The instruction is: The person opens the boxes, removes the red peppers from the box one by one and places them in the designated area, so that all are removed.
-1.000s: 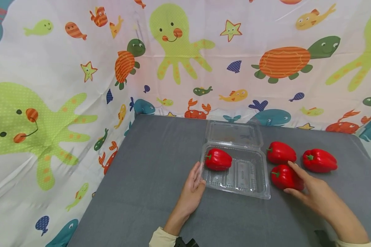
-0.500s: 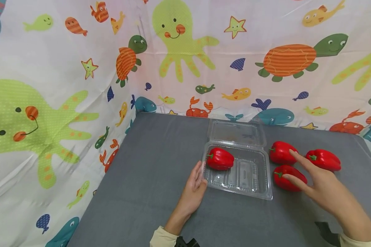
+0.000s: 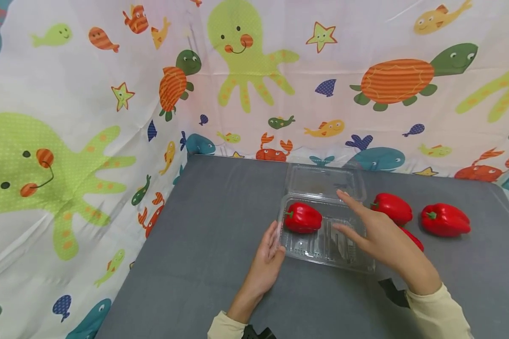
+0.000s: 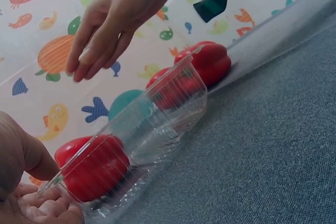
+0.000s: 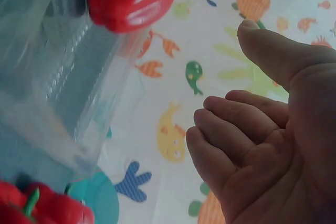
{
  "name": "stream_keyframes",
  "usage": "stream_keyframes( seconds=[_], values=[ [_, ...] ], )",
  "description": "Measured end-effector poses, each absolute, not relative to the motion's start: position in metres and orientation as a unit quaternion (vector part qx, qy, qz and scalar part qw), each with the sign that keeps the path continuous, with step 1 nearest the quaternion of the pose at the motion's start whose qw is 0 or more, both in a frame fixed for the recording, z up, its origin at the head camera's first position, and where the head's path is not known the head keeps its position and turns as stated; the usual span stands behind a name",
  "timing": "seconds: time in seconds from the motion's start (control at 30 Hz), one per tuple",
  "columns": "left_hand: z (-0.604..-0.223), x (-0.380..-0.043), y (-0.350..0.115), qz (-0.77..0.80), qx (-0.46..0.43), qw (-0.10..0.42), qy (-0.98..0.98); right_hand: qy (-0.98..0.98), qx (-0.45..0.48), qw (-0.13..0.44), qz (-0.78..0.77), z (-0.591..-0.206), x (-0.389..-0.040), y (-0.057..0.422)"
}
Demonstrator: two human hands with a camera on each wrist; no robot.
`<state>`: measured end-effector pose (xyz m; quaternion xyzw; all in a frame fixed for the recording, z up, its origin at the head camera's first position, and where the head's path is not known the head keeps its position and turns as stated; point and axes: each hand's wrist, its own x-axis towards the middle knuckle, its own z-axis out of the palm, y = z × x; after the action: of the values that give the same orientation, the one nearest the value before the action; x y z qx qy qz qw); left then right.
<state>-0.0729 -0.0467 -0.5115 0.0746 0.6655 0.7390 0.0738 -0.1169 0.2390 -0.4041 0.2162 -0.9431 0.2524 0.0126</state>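
Note:
A clear plastic hinged container (image 3: 328, 267) stands on the grey table with its lid (image 3: 314, 181) folded back. One red bell pepper (image 3: 303, 218) lies in its left part. At the container's left side, my left hand (image 3: 265, 263) holds the rim, thumb on the near side; the left wrist view shows the fingers (image 4: 50, 208) bent under the edge. My right hand (image 3: 388, 242) hovers over the container's right part, thumb and fingers apart. Nothing is in its palm, as the right wrist view shows.
To the right of the container lie a red bell pepper (image 3: 392, 208) and another one (image 3: 445, 220). A third pepper (image 3: 415, 239) is mostly hidden behind my right hand. A curtain (image 3: 254, 94) printed with sea animals hangs along the table's back and left.
My right hand has let go of the nearest right-hand pepper, which stays on the table, and has moved left over the container. The left hand keeps its place at the rim.

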Motion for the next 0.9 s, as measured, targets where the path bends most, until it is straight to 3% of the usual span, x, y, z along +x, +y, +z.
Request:
stream_keyframes(
  seconds=[0.9],
  values=[
    [-0.513, -0.074, -0.045, 0.743, 0.081, 0.071, 0.661, -0.936, 0.233, 0.004, 0.265, -0.437, -0.133, 0.182]
  ],
)
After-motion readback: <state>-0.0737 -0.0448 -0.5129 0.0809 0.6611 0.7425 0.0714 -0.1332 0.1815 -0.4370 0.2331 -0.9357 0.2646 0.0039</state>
